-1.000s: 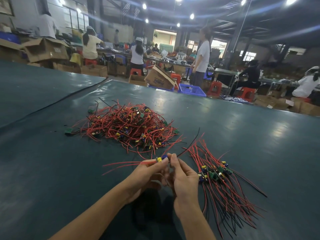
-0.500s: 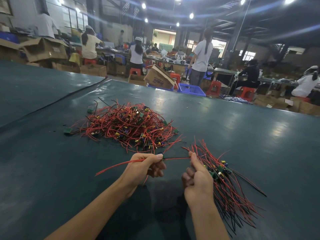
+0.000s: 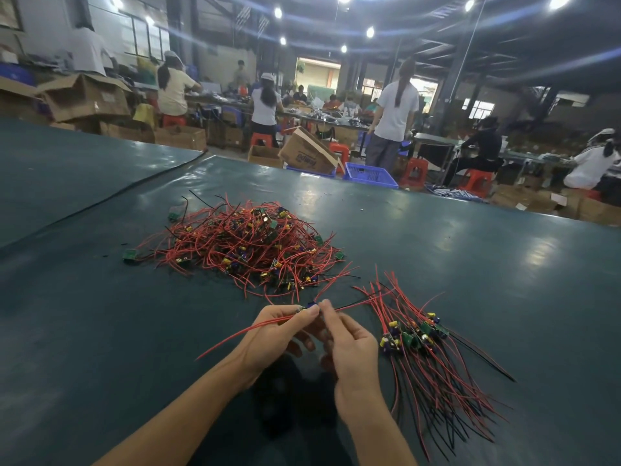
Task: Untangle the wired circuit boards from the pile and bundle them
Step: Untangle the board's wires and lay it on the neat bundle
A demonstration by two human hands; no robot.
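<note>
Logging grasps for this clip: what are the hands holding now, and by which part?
One wired circuit board. The left hand pinches it at the board, its red wire trailing left; the right hand pinches the black wire just beside the board.

A tangled pile (image 3: 245, 243) of small green boards with red wires heaps up mid-table (image 3: 470, 264). Right of it, toward the near edge, a sorted bundle (image 3: 423, 338) lies flat, boards together, red and black wires fanned out. One board (image 3: 311, 306), its red wire trailing left, is pinched between the left hand (image 3: 279, 334) and right hand (image 3: 349, 344).
</note>
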